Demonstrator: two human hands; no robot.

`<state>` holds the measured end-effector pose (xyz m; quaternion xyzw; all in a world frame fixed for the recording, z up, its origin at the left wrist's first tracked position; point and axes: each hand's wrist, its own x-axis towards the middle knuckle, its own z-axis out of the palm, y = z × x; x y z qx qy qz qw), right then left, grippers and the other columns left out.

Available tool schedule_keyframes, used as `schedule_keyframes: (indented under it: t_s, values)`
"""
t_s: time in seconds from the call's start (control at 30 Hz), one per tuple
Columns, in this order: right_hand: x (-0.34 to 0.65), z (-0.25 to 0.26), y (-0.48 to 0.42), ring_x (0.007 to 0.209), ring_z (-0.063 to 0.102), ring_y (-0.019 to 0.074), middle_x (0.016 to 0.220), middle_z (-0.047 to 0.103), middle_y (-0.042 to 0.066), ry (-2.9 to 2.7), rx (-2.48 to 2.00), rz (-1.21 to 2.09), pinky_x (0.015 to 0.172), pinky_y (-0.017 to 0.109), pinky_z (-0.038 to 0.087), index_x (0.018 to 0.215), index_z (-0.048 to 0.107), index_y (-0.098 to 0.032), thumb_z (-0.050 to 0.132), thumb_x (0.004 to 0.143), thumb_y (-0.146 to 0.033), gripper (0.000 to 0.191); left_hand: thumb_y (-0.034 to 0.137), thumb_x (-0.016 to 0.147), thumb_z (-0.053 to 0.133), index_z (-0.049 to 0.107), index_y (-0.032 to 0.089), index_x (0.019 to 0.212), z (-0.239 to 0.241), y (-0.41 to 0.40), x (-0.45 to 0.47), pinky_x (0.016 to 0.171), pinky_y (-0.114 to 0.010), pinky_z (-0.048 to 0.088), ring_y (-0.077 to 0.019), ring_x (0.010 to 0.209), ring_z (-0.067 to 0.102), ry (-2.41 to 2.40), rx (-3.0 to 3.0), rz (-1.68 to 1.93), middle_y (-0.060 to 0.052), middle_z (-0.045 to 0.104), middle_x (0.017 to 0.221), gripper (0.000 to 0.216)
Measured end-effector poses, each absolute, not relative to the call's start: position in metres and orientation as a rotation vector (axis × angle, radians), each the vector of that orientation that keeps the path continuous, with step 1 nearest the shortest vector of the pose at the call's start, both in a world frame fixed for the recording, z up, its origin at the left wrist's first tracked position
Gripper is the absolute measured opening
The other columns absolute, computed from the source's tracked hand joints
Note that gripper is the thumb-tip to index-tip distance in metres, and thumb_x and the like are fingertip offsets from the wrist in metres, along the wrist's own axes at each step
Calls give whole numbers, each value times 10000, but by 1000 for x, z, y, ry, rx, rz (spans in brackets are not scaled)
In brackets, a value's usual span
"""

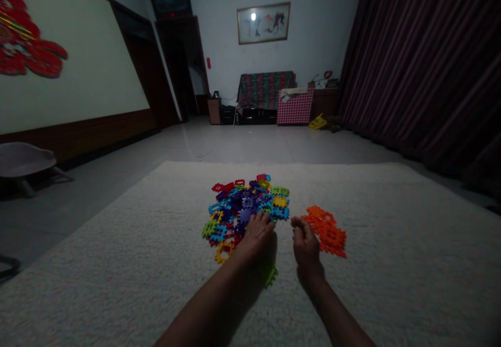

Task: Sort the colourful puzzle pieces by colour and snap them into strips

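Note:
A mixed pile of plastic interlocking building pieces (247,202) in purple, blue, yellow, green and red lies on a cream mat. My left hand (259,230) rests over the pile's near right side, fingers stretched apart and touching the pieces. Under my left forearm a green piece (271,275) is partly hidden. To the right, my right hand (306,245) hovers with its fingers loosely bent and nothing visible in them. Just beside it is a smaller heap of orange pieces (331,234), apart from the mixed pile.
The cream mat (391,222) covers much of the tiled floor (188,141). A pale plastic stool (25,160) stands at the left. Purple curtains (415,49) hang along the right. Against the far wall are a cloth-covered item (266,88) and a checked cloth (294,108).

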<state>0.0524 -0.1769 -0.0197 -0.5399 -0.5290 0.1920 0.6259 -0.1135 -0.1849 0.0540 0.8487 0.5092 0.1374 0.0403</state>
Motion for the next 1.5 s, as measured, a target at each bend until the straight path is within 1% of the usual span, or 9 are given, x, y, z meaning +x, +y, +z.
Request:
schedule_keyframes:
  t_s: [0.23, 0.4, 0.53, 0.63, 0.83, 1.0, 1.27, 1.4, 1.5]
  values:
    - [141, -6, -200, 1205, 583, 282, 1234, 650, 139, -1539, -1309, 3, 1074, 536, 452, 1210, 610, -190, 491, 885, -286, 359, 135, 883, 476, 638, 176, 1205, 26, -164, -38, 1082, -429, 449, -280, 1253, 549, 1447, 2391, 626, -147, 600, 1333, 363]
    - [178, -19, -197, 1394, 411, 366, 1494, 442, 212, -1639, -1567, 15, 1128, 598, 372, 1420, 454, -138, 658, 773, -413, 732, 157, 908, 461, 519, 161, 1362, -2, -151, 17, 1130, -437, 401, -279, 1365, 454, 1568, 2244, 855, -175, 535, 1422, 458]
    - [177, -24, -187, 1438, 365, 369, 1546, 412, 183, -1791, -1590, 39, 1135, 609, 337, 1475, 406, -195, 693, 727, -391, 825, 182, 942, 412, 595, 166, 1269, 4, -126, 43, 1086, -444, 423, -282, 1265, 530, 1688, 2124, 820, -159, 630, 1281, 375]
    - [181, -24, -174, 1408, 416, 372, 1521, 450, 186, -1884, -1536, 74, 1119, 607, 357, 1457, 438, -204, 690, 691, -350, 820, 214, 978, 342, 623, 139, 1239, 10, -105, 59, 1069, -441, 437, -276, 1216, 568, 1656, 2071, 765, -158, 668, 1219, 391]
    - [221, -27, -134, 1374, 469, 349, 1466, 497, 201, -1868, -1422, 128, 1126, 554, 401, 1404, 497, -157, 662, 698, -326, 744, 177, 950, 363, 632, 119, 1267, -4, -74, 97, 1111, -387, 431, -229, 1217, 604, 1491, 1904, 1009, -142, 679, 1274, 420]
    - [255, -24, -103, 1320, 525, 325, 1410, 549, 161, -1871, -1392, 148, 1109, 534, 435, 1361, 539, -191, 658, 679, -307, 702, 186, 937, 397, 664, 145, 1216, -9, -51, 128, 1118, -422, 435, -238, 1205, 617, 1402, 1906, 1074, -132, 696, 1248, 388]
    - [281, -14, -78, 1160, 626, 322, 1268, 641, 142, -1865, -1432, 114, 1016, 505, 506, 1271, 602, -200, 656, 732, -399, 576, 170, 917, 414, 634, 143, 1270, -14, -33, 131, 1093, -351, 469, -203, 1205, 612, 1157, 1890, 1202, -125, 661, 1305, 417]
    - [295, -17, -65, 1150, 619, 335, 1249, 639, 165, -1692, -1500, 42, 1011, 502, 500, 1229, 612, -180, 670, 733, -480, 582, 141, 879, 447, 661, 174, 1244, -15, -25, 131, 1083, -372, 482, -200, 1198, 623, 969, 1834, 1189, -98, 682, 1289, 425]
    - [308, -19, -61, 1107, 634, 323, 1273, 631, 174, -1500, -1548, 95, 986, 505, 508, 1252, 599, -178, 659, 747, -510, 607, 146, 896, 424, 674, 153, 1227, -11, -20, 131, 1057, -369, 500, -204, 1171, 647, 990, 1711, 1208, -117, 698, 1264, 415]
